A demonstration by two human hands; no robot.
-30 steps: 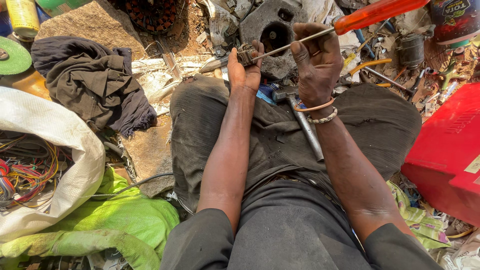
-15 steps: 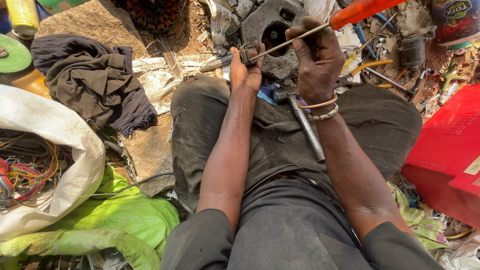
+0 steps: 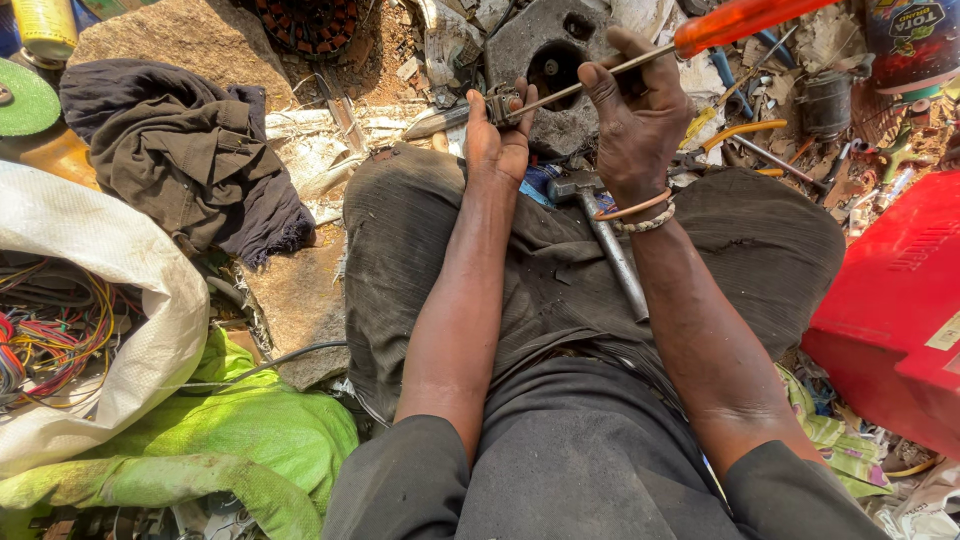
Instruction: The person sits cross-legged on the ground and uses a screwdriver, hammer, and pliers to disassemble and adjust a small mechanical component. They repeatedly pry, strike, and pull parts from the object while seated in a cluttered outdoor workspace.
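Note:
My left hand (image 3: 498, 140) grips a small metal part (image 3: 502, 104) between its fingers, held over my knees. My right hand (image 3: 634, 120) is closed around the shaft of a screwdriver (image 3: 640, 58) with an orange handle, and the tip meets the small part. Two bracelets circle my right wrist. A hammer (image 3: 605, 235) with a metal handle lies on my lap between my forearms. Behind the hands sits a grey metal housing (image 3: 550, 55) with a round hole.
A dark cloth (image 3: 180, 150) lies at the left. A white sack (image 3: 110, 310) holds coloured wires, with green fabric (image 3: 230, 440) below it. A red box (image 3: 895, 310) stands at the right. Pliers and scrap parts (image 3: 790, 130) litter the ground beyond my knees.
The screwdriver handle has tilted slightly higher and the hands have shifted a little upward. The grip on both things is unchanged.

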